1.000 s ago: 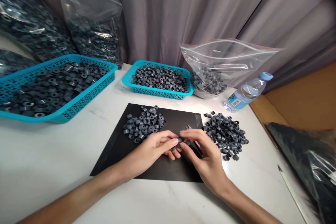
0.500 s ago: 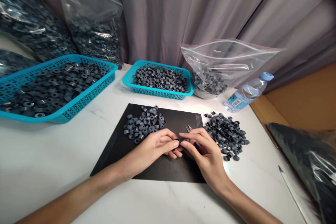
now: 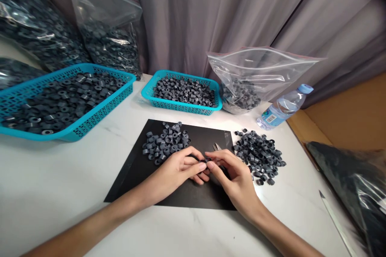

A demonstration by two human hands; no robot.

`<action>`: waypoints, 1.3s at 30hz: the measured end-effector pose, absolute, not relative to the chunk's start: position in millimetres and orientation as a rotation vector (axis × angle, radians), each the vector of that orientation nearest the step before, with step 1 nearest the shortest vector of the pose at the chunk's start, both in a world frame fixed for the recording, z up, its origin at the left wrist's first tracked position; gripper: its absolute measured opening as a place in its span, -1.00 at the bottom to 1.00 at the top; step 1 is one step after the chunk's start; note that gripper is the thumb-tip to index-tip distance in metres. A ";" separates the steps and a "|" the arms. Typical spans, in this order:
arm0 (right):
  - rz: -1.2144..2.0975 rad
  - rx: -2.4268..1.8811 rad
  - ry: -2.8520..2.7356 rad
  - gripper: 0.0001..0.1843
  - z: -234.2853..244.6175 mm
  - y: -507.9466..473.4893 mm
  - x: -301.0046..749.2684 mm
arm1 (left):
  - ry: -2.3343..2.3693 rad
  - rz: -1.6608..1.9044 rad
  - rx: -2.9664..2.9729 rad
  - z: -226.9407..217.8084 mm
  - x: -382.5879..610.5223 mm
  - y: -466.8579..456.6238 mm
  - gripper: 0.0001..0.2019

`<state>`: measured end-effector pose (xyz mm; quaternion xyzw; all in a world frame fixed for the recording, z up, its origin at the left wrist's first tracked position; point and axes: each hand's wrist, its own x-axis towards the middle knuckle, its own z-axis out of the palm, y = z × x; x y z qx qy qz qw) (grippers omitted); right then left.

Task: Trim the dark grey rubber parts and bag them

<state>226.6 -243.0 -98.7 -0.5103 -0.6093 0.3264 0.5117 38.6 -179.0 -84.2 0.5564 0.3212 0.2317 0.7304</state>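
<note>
Both L hand [image 3: 184,164] & R hand [image 3: 234,168], part-curled, pinch sm dk rings [image 3: 208,160] (hands v close together).

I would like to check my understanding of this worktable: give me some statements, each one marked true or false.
1. The left hand and the right hand are far apart. False: they are close together, at small dark pieces.
2. A pile lies on the black sheet. True.
3. The bottle cap is red. False: the cap is blue.
4. Scissors lie inside a basket. False: both baskets hold dark parts.
5. The curtain is grey. True.
</note>
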 end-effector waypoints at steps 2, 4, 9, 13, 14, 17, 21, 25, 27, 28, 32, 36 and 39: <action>0.774 -1.226 -1.479 -0.81 -98.3 -243.7 226.2 | 0.699 0.513 1.222 -84.5 38.4 -178.5 -0.76; 0.770 -1.229 -1.477 -0.81 -98.2 -244.1 226.0 | 0.693 0.507 1.216 -84.2 37.9 -177.8 -0.76; 0.770 -1.214 -1.476 -0.80 -97.5 -243.9 225.7 | 0.701 0.476 1.213 -84.2 36.3 -175.7 -0.73; 0.774 -1.214 -1.487 -0.79 -97.0 -243.7 225.6 | 0.738 0.477 1.240 -83.5 36.2 -176.1 -0.73; 0.778 -1.216 -1.489 -0.79 -96.9 -243.7 225.7 | 0.741 0.477 1.245 -82.6 36.3 -176.5 -0.73; 0.785 -1.215 -1.492 -0.80 -96.7 -244.1 225.8 | 0.728 0.467 1.258 -79.1 35.8 -178.0 -0.78; 0.777 -1.220 -1.484 -0.84 -96.7 -244.8 225.6 | 0.734 0.447 1.258 -78.6 34.6 -178.4 -0.78; 0.772 -1.219 -1.488 -0.86 -98.3 -243.8 225.6 | 0.736 0.471 1.199 -81.2 36.2 -176.8 -0.75; 0.776 -1.217 -1.489 -0.86 -99.3 -242.9 225.8 | 0.735 0.484 1.180 -81.0 37.8 -176.4 -0.73; 0.778 -1.213 -1.491 -0.85 -99.6 -242.5 225.9 | 0.735 0.487 1.177 -80.5 38.4 -176.4 -0.72; 0.777 -1.195 -1.505 -0.84 -99.1 -242.6 226.2 | 0.726 0.498 1.145 -78.8 38.9 -177.9 -0.72; 0.783 -1.183 -1.507 -0.84 -98.1 -244.4 225.7 | 0.755 0.540 1.034 -79.0 38.8 -179.8 -0.72; 0.785 -1.184 -1.505 -0.83 -98.2 -245.4 225.6 | 0.839 0.568 0.961 -78.1 39.6 -180.5 -0.73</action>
